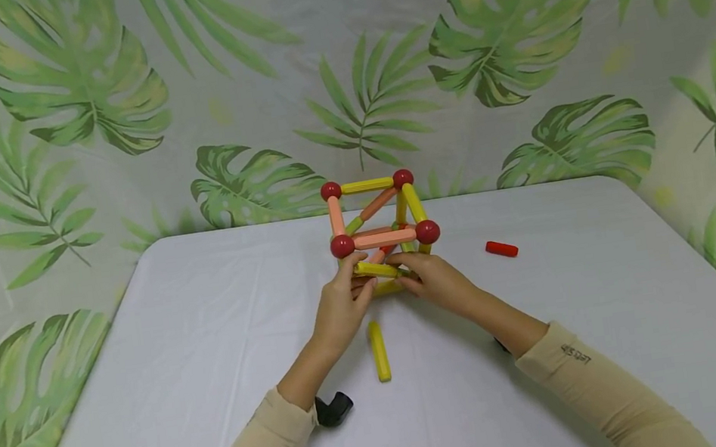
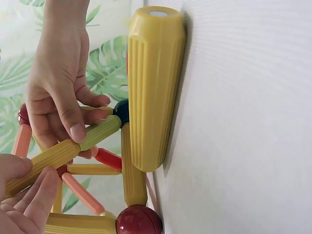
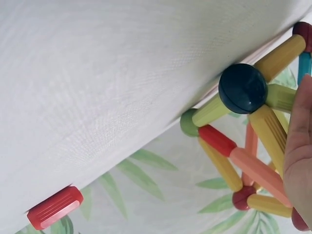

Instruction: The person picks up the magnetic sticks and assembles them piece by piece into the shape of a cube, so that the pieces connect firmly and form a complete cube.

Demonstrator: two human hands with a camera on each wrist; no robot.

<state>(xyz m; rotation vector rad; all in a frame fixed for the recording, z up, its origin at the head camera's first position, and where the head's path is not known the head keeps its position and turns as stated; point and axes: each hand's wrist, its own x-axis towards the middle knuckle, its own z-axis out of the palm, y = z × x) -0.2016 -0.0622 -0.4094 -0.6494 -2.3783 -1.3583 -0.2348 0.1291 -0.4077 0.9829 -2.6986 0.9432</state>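
A cube-like frame of coloured rods and balls stands on the table, with a red ball (image 1: pixel 427 231) at each upper corner. My left hand (image 1: pixel 338 306) pinches a yellow rod (image 1: pixel 374 270) that slants across the near side, low down. My right hand (image 1: pixel 442 284) pinches a short light green rod (image 2: pixel 100 132) near where it meets the yellow rod's end. The green rod's other end touches a dark blue ball (image 3: pixel 243 88) at a lower corner. In the right wrist view, only part of the right hand (image 3: pixel 300 156) shows. A diagonal salmon rod (image 3: pixel 258 173) joins a red rod (image 3: pixel 217 140) inside.
A loose yellow rod (image 1: pixel 379 350) lies on the white table (image 1: pixel 209 336) in front of the frame. To the right lies a short red rod (image 1: pixel 502 249). A black piece (image 1: pixel 334 408) sits by the left cuff. Behind the table hangs a leaf-patterned cloth (image 1: pixel 232 111).
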